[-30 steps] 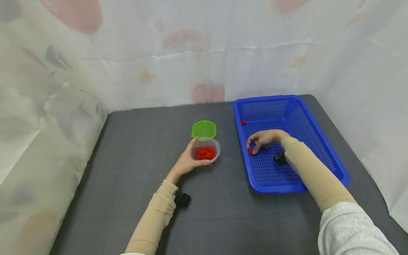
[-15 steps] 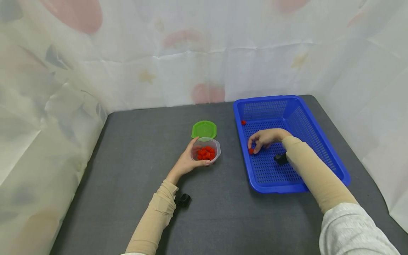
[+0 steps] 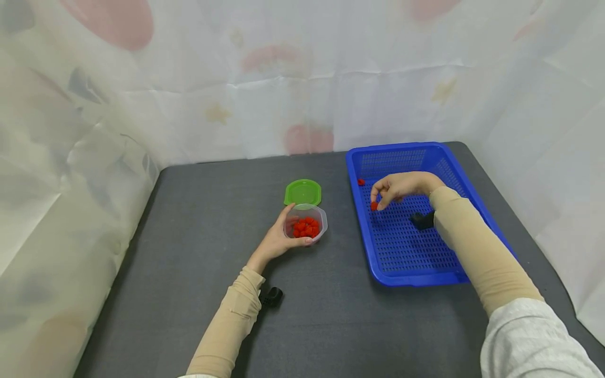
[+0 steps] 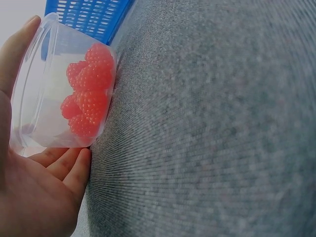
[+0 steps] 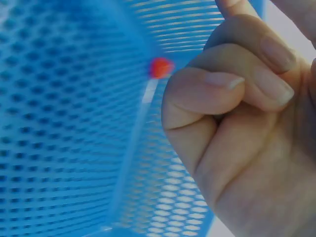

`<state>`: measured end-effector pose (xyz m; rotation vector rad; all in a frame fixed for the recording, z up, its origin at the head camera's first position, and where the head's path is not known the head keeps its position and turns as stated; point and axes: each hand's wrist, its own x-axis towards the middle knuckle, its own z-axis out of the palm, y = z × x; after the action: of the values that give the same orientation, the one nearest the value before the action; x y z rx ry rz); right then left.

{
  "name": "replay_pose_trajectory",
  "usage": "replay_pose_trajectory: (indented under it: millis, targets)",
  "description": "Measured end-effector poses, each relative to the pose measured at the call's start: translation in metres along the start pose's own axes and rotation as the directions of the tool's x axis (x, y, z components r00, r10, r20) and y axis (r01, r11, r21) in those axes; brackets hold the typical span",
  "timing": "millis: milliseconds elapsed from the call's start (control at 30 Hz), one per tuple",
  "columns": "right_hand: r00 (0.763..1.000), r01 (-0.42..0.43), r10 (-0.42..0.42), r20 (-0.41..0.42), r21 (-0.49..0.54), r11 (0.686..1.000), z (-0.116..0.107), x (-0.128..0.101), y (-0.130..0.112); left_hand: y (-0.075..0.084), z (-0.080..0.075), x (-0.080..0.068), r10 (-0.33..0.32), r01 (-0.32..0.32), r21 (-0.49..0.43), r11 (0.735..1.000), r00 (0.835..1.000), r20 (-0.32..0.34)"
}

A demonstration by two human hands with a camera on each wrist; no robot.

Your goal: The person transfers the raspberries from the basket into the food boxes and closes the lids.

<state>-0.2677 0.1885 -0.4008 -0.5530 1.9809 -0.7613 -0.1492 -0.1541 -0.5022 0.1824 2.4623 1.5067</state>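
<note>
My left hand grips a clear plastic tub by its side, thumb at the front and fingers round the back. Several raspberries are heaped on the tub's bottom, just above the table in the left wrist view. Over at the right, my right hand pinches one raspberry between thumb and forefinger, over the blue basket. Another raspberry lies in the basket's far left part; the right wrist view has it blurred beside curled fingers. The held raspberry is out of that view.
A green lid lies on the grey table just behind the tub. The basket's raised walls stand round the right hand. Pale patterned sheets hang behind the table and at both sides.
The right hand has lifted the raspberry off the basket's left side and moved it up and slightly right, away from the near end. The left hand and tub have stayed still.
</note>
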Motion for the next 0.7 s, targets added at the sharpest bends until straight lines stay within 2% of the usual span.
replay_pose_trajectory:
  millis: [167,300,533,700]
  targets:
    - [0.998,0.06,-0.06,-0.015,-0.027,0.998,-0.009,-0.007,-0.031,0.005,-0.002,0.0,-0.017,0.018,-0.025,1.0,1.0,0.023]
    - [0.993,0.113,-0.114,-0.011,-0.067,0.991,-0.009,-0.003,-0.056,0.006,-0.002,-0.001,-0.015,0.015,-0.021,1.0,1.0,0.025]
    - [0.986,0.169,-0.168,0.026,-0.124,0.978,0.001,0.021,-0.093,-0.001,-0.001,0.001,-0.015,0.015,-0.003,1.0,1.0,-0.01]
    - [0.977,0.209,-0.202,0.061,-0.15,0.966,0.01,0.045,-0.108,-0.001,0.0,0.002,-0.021,0.02,-0.021,1.0,1.0,-0.009]
